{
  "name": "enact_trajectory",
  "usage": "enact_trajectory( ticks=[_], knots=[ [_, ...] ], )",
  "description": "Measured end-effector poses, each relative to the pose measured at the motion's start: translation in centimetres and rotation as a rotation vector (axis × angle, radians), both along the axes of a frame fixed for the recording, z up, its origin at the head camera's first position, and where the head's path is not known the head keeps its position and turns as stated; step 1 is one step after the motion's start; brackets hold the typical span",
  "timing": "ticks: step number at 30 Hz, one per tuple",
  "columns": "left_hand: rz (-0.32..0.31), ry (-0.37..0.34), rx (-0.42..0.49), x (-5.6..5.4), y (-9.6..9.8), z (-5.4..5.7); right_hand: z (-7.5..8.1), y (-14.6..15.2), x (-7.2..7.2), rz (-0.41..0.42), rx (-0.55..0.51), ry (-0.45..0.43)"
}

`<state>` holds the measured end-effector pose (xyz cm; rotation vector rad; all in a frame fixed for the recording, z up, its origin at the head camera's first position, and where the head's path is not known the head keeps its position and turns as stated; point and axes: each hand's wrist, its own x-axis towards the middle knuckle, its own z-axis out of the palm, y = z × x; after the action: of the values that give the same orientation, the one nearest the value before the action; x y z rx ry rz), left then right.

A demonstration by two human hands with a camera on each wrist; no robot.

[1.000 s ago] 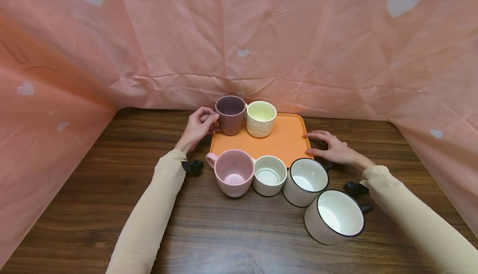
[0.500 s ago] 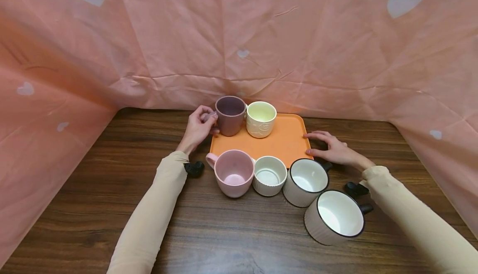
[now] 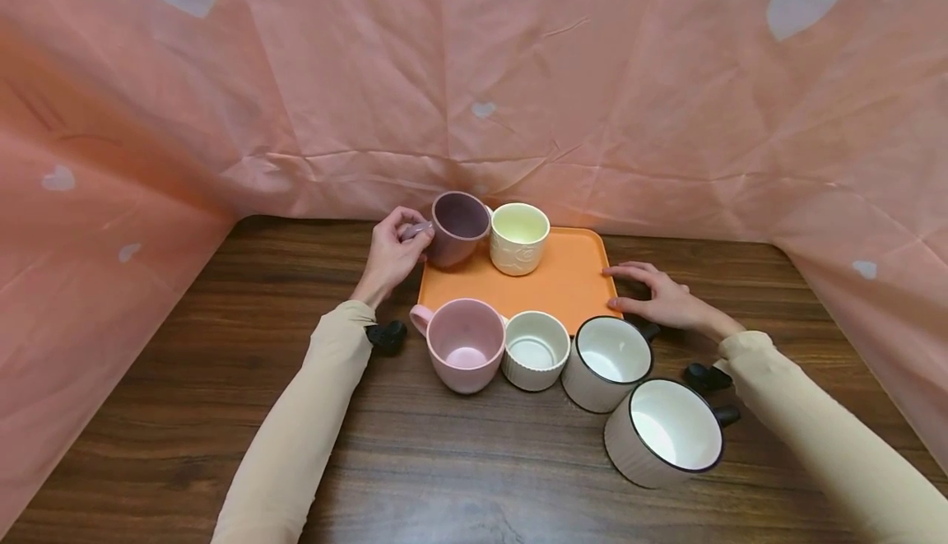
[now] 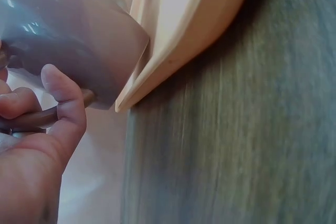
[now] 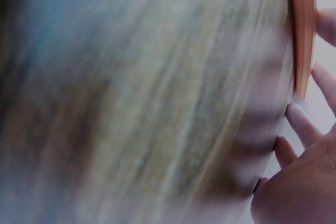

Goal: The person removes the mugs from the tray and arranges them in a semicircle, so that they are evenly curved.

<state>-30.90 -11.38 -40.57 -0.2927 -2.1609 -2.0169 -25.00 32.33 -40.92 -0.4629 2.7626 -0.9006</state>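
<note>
My left hand (image 3: 391,254) grips the handle of a purple mug (image 3: 453,246) at the left end of an orange tray (image 3: 529,299). The mug leans over, its mouth turned toward the right. In the left wrist view, fingers (image 4: 68,100) wrap the mug's handle, and its base edge is close over the tray rim (image 4: 173,51). Beside the mug a pale yellow cup (image 3: 518,241) stands upright on the tray. My right hand (image 3: 662,295) lies at the tray's right edge, fingers spread and touching the rim.
In front of the tray stand a pink mug (image 3: 462,375), a small ribbed white cup (image 3: 532,378) and two white mugs with black rims, one nearer the tray (image 3: 592,392) and one closer to me (image 3: 644,457). A pink heart-printed cloth (image 3: 481,50) hangs behind the wooden table (image 3: 415,478).
The purple mug has gone from upright to tilted, with the left hand now gripping its handle. The right hand and the other cups have stayed put.
</note>
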Motion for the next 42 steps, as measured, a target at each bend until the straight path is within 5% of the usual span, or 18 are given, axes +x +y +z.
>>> enact_trajectory(
  ticks=[18,25,42],
  knots=[
    [0.042,0.04,0.113,1.5,-1.8,1.1,-0.1,0.1,-0.5,-0.001,0.021,-0.003],
    [0.014,0.031,0.161,2.3,-2.8,1.8,-0.1,0.0,-0.5,-0.006,0.008,-0.01],
    [-0.045,0.055,0.251,5.9,-5.5,3.4,-0.2,-0.1,-0.7,0.006,0.027,-0.007]
  ],
)
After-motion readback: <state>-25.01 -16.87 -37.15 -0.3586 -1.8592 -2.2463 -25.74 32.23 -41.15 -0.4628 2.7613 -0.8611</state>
